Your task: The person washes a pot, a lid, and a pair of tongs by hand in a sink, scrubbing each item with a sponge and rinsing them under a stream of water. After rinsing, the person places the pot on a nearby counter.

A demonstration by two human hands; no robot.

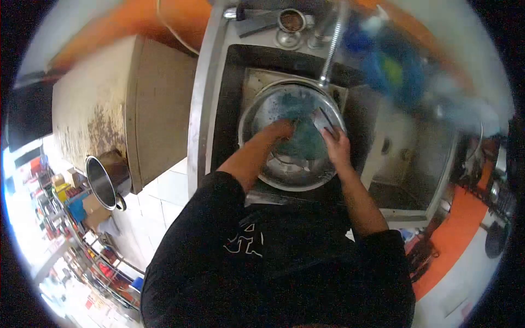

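A large round metal basin [290,183] sits in the left bowl of a steel sink. Spread over its inside is a teal, net-like scrubbing cloth [301,145]. My left hand [281,130] is closed at the left edge of the teal cloth, its fingertips mostly hidden behind the knuckles. On the right side of the basin, my right hand [337,146] grips a flat pale-grey piece with a dark slot or edge [324,119], held tilted over the cloth.
A ribbed metal tap hose [333,49] hangs behind the basin. A metal cup with brown contents [291,21] stands on the back ledge. The second sink bowl [402,164] lies right. Blue bags [394,71] are behind it. A metal pot [104,180] hangs by a worn cabinet [93,104] left.
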